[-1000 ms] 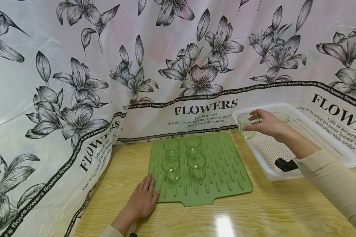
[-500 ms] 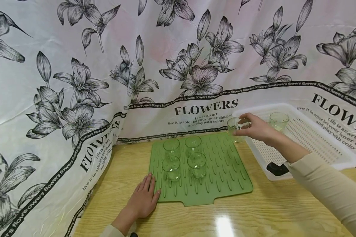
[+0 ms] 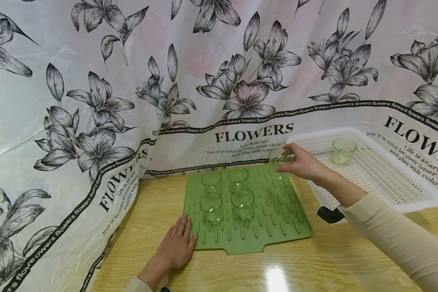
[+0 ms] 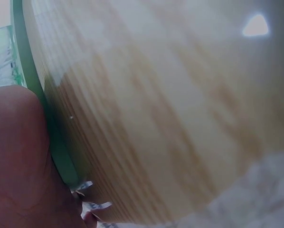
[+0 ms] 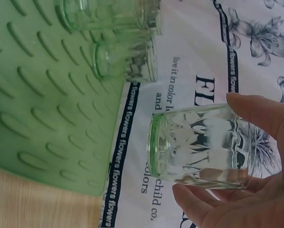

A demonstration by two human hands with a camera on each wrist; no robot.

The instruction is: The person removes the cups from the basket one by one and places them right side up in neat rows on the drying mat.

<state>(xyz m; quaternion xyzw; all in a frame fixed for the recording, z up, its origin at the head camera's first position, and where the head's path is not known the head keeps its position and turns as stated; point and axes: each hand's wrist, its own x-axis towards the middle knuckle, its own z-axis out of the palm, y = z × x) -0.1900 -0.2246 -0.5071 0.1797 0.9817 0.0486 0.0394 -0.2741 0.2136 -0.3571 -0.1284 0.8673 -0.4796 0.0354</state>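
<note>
A clear drinking glass (image 5: pixel 199 145) is gripped upright between the thumb and fingers of my right hand (image 3: pixel 302 163). In the head view it hangs over the back right corner of the green ridged mat (image 3: pixel 273 202), apart from the surface. Several more glasses stand upright in two rows on the mat's left half, among them a front glass (image 3: pixel 242 205) and a back glass (image 3: pixel 211 181). My left hand (image 3: pixel 177 243) rests flat, fingers extended, with its fingertips along the mat's left edge. Little of that hand shows in the left wrist view.
A white perforated plastic basket (image 3: pixel 398 205) stands right of the mat, with one glass (image 3: pixel 344 152) inside near its back. Below everything lies a wood-grain table (image 3: pixel 138 219). A flower-printed curtain (image 3: pixel 190 97) hangs close behind the mat and basket.
My right hand has carried the glass leftward from the basket's left rim to above the mat's back right corner. The left hand and the glasses on the mat have stayed put.
</note>
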